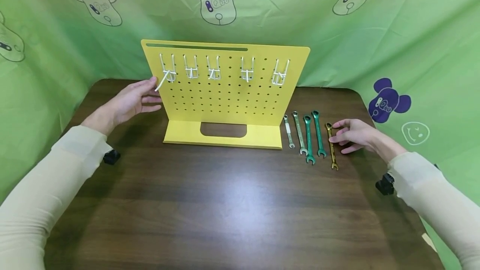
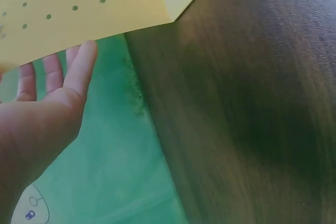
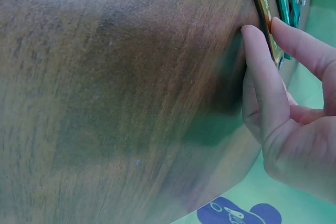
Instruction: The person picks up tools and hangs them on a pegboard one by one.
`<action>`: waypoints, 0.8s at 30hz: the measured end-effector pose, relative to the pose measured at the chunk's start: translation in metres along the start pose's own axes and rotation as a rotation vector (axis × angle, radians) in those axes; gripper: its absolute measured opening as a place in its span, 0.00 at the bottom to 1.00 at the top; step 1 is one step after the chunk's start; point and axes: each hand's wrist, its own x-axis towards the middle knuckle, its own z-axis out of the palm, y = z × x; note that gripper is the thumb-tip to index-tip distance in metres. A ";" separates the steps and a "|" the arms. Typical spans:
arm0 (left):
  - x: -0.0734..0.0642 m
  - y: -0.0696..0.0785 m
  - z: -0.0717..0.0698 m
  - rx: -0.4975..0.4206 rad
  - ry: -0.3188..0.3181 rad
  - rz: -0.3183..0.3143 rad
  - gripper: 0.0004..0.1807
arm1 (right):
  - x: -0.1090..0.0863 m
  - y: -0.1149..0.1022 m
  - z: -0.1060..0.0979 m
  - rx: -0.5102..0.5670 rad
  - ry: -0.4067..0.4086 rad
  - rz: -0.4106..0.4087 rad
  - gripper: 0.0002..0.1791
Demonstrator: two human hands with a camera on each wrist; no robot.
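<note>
A yellow pegboard with several white hooks stands upright on the table. At its left edge is my left hand, fingers extended and spread; in the left wrist view the thumb tip meets the board's edge and the other fingertips reach up to it. My right hand is at the gold wrench, the rightmost of a row lying on the table. Its fingers, slightly bent and apart, straddle the gold wrench in the right wrist view. Left of it lie two green wrenches and two silver wrenches.
The dark wooden table reaches forward from the board's base. Green cloth with printed bear heads hangs behind and at both sides. The leftmost hook sticks out near my left hand. The wrenches lie close together beside the board's right end.
</note>
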 end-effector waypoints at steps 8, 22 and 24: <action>-0.002 0.013 -0.001 -0.038 -0.017 -0.027 0.14 | -0.003 -0.002 0.002 -0.023 0.002 -0.007 0.43; 0.003 0.001 0.002 -0.133 -0.022 0.059 0.15 | -0.001 -0.007 0.010 0.003 0.045 0.030 0.28; 0.003 0.000 0.002 -0.122 -0.023 0.066 0.18 | 0.000 -0.007 0.011 -0.002 0.048 0.032 0.27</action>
